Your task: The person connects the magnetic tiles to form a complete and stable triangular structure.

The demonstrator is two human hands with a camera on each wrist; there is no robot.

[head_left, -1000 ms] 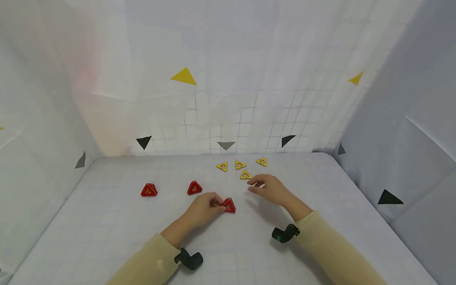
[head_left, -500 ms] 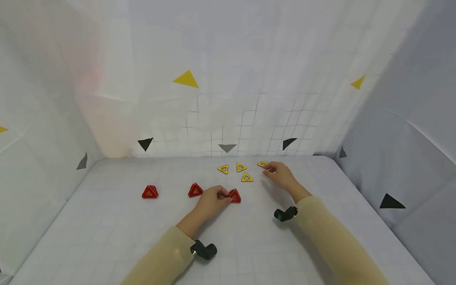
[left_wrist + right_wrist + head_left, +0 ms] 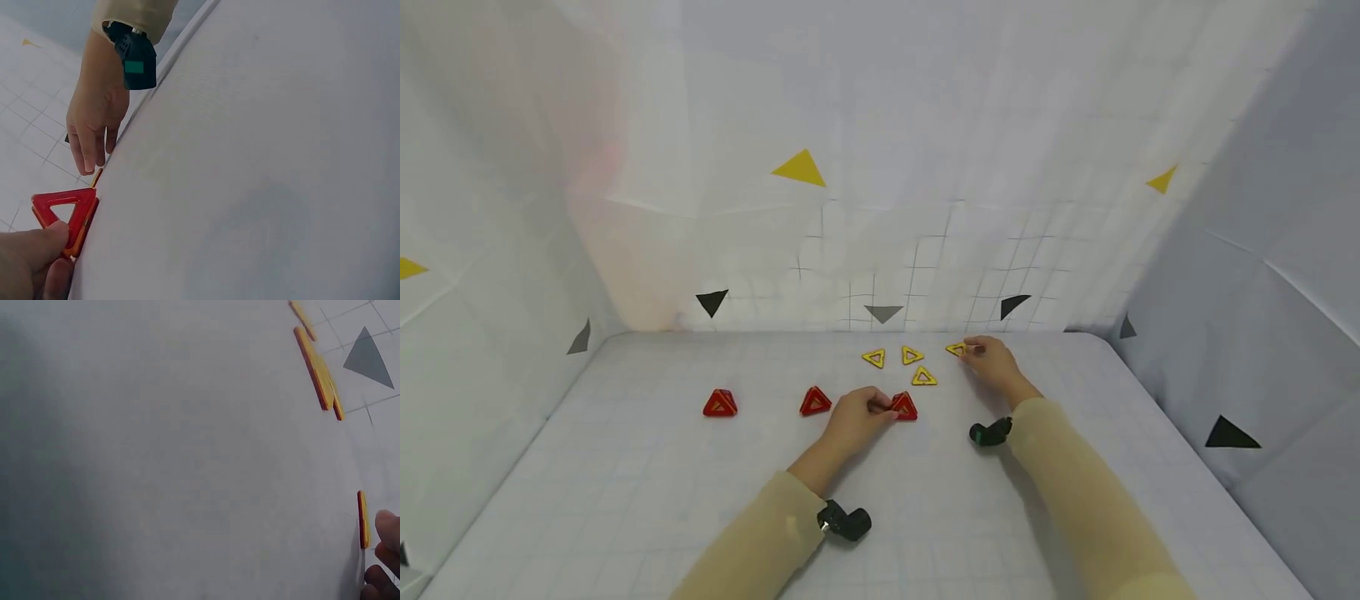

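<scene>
My left hand (image 3: 854, 423) pinches a small red pyramid of magnetic triangle tiles (image 3: 906, 407) between thumb and fingers, near the middle of the table. In the left wrist view the thumb lies on one hollow face of this red pyramid (image 3: 83, 209). Farther back, my right hand (image 3: 996, 364) reaches over the rightmost yellow triangle tile (image 3: 956, 349), its fingertips right at the tile's edge. Seen from the right wrist, the thumb is close beside that yellow tile (image 3: 363, 519), with a narrow gap showing.
Two more red pyramids, one in the centre (image 3: 815, 402) and one on the left (image 3: 720, 404), stand on the white table (image 3: 625, 500). Flat yellow triangle tiles (image 3: 923, 377) lie between the hands, toward the back. A white sheet wall (image 3: 880, 250) rises behind.
My left hand has moved forward and to the right with the red pyramid. The right hand has gone forward from near the closest yellow tile to the rightmost one.
</scene>
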